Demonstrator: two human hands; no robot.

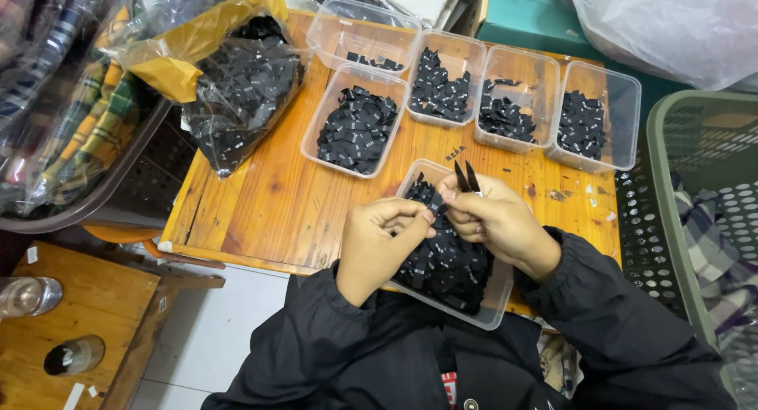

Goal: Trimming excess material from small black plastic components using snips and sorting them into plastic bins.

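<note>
I look down on my two hands meeting over the near clear tub [496,303], which sits at the near edge of the wooden desk [276,205] and is heaped with small black fabric labels [446,264]. My left hand [377,240] is curled, its fingers [410,212] pinched on what looks like one black label right at the meeting point of both hands; the label itself is mostly hidden, so I cannot tell how its long axis lies. My right hand [497,220] is clenched around small black snips [466,177], whose two pointed blades stick up and away toward the far side, slightly spread. The blades stand just right of and beyond the left fingertips, so the right hand is the nearer one to the held label's far end.

Beyond the hands stands a group of five more clear tubs. The one just beyond the near tub, to its left [351,122], is well filled with black labels. Behind it, the far-left tub [359,31] holds only a few. Three stand in a row to the right: one [442,78] heaped, the next [513,98] partly filled, the far-right one [596,114] with a pile toward its left. A plastic bag of the same labels [241,90] slumps on the desk's left end. A green basket [703,197] stands to the right.
</note>
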